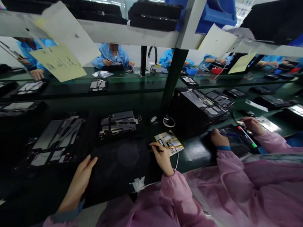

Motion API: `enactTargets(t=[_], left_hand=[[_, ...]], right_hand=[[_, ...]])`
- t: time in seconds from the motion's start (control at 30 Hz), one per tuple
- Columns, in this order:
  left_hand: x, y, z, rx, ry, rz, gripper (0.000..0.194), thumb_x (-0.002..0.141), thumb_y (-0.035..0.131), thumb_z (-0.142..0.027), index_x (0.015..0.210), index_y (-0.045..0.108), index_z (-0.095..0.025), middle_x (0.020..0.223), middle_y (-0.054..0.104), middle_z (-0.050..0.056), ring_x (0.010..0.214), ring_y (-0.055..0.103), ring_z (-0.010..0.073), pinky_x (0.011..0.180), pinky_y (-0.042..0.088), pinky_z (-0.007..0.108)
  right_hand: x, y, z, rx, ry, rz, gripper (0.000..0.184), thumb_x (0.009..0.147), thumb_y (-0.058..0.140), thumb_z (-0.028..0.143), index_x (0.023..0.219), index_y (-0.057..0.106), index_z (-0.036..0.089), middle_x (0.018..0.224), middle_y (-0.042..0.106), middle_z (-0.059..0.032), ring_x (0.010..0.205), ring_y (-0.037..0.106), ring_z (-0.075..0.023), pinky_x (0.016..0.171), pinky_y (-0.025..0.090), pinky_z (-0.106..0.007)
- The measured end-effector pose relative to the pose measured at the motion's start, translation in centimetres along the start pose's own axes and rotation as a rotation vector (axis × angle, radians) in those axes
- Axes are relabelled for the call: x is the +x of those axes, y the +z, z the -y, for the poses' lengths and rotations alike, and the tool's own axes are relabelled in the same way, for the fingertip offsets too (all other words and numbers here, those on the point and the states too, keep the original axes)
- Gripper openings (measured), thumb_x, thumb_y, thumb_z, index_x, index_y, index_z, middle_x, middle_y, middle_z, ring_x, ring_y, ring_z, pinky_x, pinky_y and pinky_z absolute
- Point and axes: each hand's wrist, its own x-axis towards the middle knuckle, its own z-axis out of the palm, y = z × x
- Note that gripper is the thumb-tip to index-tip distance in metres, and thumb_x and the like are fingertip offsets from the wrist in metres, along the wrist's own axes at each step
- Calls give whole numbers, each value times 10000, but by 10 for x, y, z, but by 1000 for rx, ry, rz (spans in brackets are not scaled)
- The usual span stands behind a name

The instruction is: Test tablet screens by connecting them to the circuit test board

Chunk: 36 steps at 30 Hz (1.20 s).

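A black tablet (120, 159) with a dark, faintly reflecting screen lies in front of me on the bench. My left hand (78, 182) is at its left edge, thumb and fingers closed on that side. Beside the right edge, my right hand (162, 159) pinches a thin pen-like stick (173, 147), orange toward its back end. Its exact kind is too small to tell. Under and behind the right hand lies a printed card (169, 140) with a yellow border. A white cable (177, 160) curves down next to that hand.
Opened devices (119, 122) lie beyond the tablet, with a larger stack (200, 103) to the right. A tape ring (169, 121) sits near the post (173, 77). A co-worker's hands (220, 138) handle another tablet at right. Paper notes (59, 63) hang from the shelf overhead.
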Motion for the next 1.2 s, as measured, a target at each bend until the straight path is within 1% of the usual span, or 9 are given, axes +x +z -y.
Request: enactTargets(t=[0.13,0.33,0.43,0.53,0.7,0.8,0.97,1.1,1.2], left_hand=[[-2,5,3,-132,-78,-28,493,810,640,-322,1283,564,-209,1477,460,74,1373,397,215,1165,255,382],[-9,16,-13,-180,-131,-44,454,808,630,-286,1253,589,-209,1435,513,68,1345,438,216,1151,296,366],[-6,19,-12,-26,4,-16,455,820,595,-306,1255,590,-173,1403,545,84,1342,441,221,1153,286,349],[-4,19,-5,187,187,7,520,862,508,-321,1354,506,-153,1406,539,106,1330,457,233,1156,279,373],[-28,15,2,505,406,2,643,887,468,-467,1455,367,-184,1503,412,128,1381,384,273,1156,283,437],[-50,4,13,601,432,32,671,863,477,-545,1442,381,-220,1502,403,137,1394,360,294,1146,292,485],[-70,-21,40,795,394,252,688,790,573,-561,1417,425,-319,1582,253,94,1389,346,353,1043,431,505],[-71,-35,41,864,506,262,556,808,552,-489,1351,492,-388,1472,456,42,1319,458,345,922,531,455],[-75,-36,24,910,614,236,518,817,526,-495,1322,513,-378,1396,533,52,1291,489,352,929,518,479]], right_hand=[[-7,1,-1,-16,11,10,281,902,475,339,1021,683,192,867,718,-49,741,652,-183,701,498,-287],[-17,-4,4,88,87,-52,305,950,416,393,1028,643,205,901,717,-68,809,697,-201,744,525,-302],[-21,-7,-1,136,170,-61,336,955,394,443,1027,622,207,825,714,-63,760,704,-208,713,539,-312],[-24,-5,-7,113,198,-64,358,950,392,456,1046,619,196,811,704,-67,773,694,-213,714,532,-316],[-27,4,-13,84,138,-5,350,863,542,376,1136,610,167,893,699,-79,782,669,-212,711,531,-322],[-27,7,-9,37,101,34,298,876,517,306,1115,640,179,1050,699,-96,890,670,-221,781,530,-332],[-30,15,2,-137,-1,95,324,917,442,170,1159,651,225,1135,694,-79,1006,656,-224,887,515,-352],[-32,24,8,-321,-123,194,423,855,468,44,1202,632,222,1260,638,-108,1029,639,-240,881,519,-368],[-29,20,10,-326,-148,227,407,849,484,50,1197,632,201,1249,642,-120,1032,639,-247,875,519,-365]])
